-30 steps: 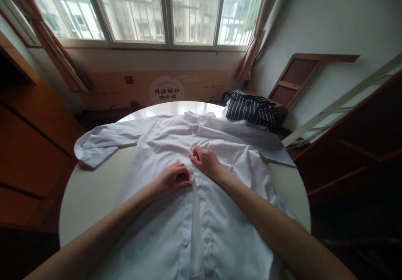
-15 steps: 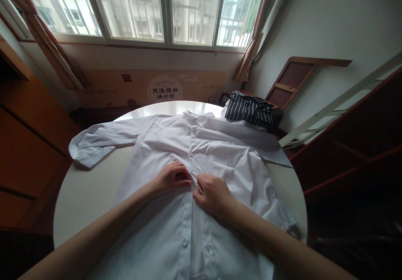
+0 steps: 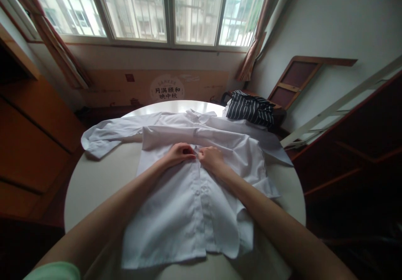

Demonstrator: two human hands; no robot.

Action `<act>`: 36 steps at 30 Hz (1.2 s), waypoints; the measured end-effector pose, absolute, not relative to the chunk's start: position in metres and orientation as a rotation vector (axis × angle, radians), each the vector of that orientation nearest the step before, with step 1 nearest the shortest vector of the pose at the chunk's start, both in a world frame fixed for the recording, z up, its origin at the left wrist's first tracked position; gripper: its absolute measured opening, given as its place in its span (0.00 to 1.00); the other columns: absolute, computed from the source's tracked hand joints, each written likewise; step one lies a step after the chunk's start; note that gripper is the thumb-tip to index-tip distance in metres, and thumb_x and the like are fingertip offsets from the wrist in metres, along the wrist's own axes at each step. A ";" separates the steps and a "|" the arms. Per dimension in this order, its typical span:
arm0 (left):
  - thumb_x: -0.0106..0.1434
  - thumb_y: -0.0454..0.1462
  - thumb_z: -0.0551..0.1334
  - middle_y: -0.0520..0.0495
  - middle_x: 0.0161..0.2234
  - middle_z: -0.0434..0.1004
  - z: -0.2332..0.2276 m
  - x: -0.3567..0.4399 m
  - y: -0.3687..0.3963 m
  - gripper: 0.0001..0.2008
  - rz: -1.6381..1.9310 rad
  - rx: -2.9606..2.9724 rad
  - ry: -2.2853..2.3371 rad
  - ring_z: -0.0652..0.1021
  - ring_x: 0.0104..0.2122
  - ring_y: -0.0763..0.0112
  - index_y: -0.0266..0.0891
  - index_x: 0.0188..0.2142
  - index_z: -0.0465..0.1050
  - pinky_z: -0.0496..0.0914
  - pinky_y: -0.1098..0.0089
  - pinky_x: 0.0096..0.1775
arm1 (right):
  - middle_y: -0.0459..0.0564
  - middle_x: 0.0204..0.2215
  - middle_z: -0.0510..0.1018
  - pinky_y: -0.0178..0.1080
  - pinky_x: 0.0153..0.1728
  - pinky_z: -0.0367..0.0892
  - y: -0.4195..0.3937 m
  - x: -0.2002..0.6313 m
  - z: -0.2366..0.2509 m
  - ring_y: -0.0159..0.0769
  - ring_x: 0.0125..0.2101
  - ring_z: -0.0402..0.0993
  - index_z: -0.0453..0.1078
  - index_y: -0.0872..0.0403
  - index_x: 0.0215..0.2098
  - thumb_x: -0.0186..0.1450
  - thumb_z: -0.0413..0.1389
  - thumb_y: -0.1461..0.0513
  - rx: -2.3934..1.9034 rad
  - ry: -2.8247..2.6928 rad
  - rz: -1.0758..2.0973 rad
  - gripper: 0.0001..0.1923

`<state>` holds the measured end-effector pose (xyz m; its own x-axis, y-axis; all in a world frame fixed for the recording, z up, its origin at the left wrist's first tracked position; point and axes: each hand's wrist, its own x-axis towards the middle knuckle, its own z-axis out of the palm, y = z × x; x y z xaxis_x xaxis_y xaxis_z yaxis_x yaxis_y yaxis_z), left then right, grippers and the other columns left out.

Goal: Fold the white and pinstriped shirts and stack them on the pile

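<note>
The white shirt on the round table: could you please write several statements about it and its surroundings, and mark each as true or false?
1. The left hand and the right hand are both at the front opening of the white shirt. True.
2. The collar lies nearest the camera. False: it is at the far end, toward the windows.
3. The table has a curved edge. True.
4. The striped cloth lies left of the collar. False: it is to the right.
5. A light-green sleeve shows at the lower left. True.

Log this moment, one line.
left hand: pinching front of white cloth shirt | right hand: pinching front, beside left hand | shirt: lying on round white table, unfastened below hands
</note>
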<state>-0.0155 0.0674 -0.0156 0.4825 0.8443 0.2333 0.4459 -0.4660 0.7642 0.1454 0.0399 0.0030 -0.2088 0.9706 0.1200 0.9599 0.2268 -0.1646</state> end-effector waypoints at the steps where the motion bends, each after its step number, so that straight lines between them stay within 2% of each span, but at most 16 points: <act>1: 0.49 0.42 0.63 0.52 0.23 0.70 -0.016 -0.016 0.069 0.11 0.806 2.075 1.056 0.68 0.25 0.76 0.35 0.26 0.71 0.62 0.76 0.28 | 0.54 0.30 0.78 0.35 0.28 0.57 0.042 0.147 0.002 0.39 0.30 0.73 0.73 0.53 0.29 0.58 0.46 0.62 -1.829 -2.275 0.097 0.13; 6: 0.49 0.44 0.62 0.52 0.24 0.71 -0.014 -0.017 0.067 0.12 0.821 2.127 1.090 0.69 0.26 0.75 0.35 0.26 0.71 0.63 0.75 0.29 | 0.49 0.28 0.78 0.33 0.27 0.55 0.042 0.156 -0.001 0.34 0.28 0.71 0.72 0.54 0.26 0.58 0.47 0.64 -1.709 -2.227 0.226 0.12; 10: 0.52 0.42 0.61 0.52 0.23 0.69 -0.014 -0.015 0.064 0.10 0.814 2.290 1.133 0.67 0.25 0.76 0.36 0.25 0.70 0.61 0.75 0.29 | 0.49 0.27 0.78 0.33 0.27 0.54 0.040 0.156 0.001 0.33 0.27 0.69 0.72 0.54 0.26 0.59 0.45 0.64 -1.719 -2.196 0.222 0.13; 17: 0.51 0.37 0.59 0.52 0.23 0.68 -0.014 -0.011 0.060 0.05 0.805 2.424 1.219 0.67 0.26 0.74 0.36 0.24 0.67 0.61 0.73 0.31 | 0.52 0.29 0.77 0.35 0.27 0.55 0.031 0.150 0.004 0.38 0.29 0.71 0.70 0.53 0.31 0.59 0.46 0.51 -1.760 -2.281 0.131 0.17; 22: 0.52 0.39 0.59 0.51 0.24 0.67 -0.017 -0.003 0.050 0.07 0.843 2.429 1.421 0.66 0.27 0.72 0.37 0.23 0.65 0.60 0.71 0.31 | 0.50 0.27 0.76 0.33 0.26 0.54 0.030 0.150 0.001 0.36 0.28 0.70 0.68 0.53 0.30 0.56 0.51 0.56 -1.737 -2.257 0.150 0.10; 27: 0.53 0.36 0.57 0.52 0.23 0.66 -0.018 0.000 0.044 0.05 0.868 2.422 1.433 0.66 0.25 0.73 0.37 0.24 0.64 0.60 0.72 0.29 | 0.48 0.24 0.74 0.32 0.28 0.55 0.031 0.146 -0.004 0.33 0.27 0.69 0.64 0.54 0.28 0.56 0.50 0.63 -1.626 -2.112 0.184 0.03; 36: 0.52 0.33 0.57 0.54 0.22 0.64 -0.018 -0.002 0.047 0.03 0.889 2.398 1.278 0.64 0.24 0.77 0.37 0.24 0.62 0.59 0.75 0.28 | 0.48 0.23 0.75 0.33 0.26 0.53 0.033 0.150 -0.001 0.33 0.25 0.68 0.67 0.54 0.24 0.56 0.52 0.61 -1.652 -2.115 0.215 0.06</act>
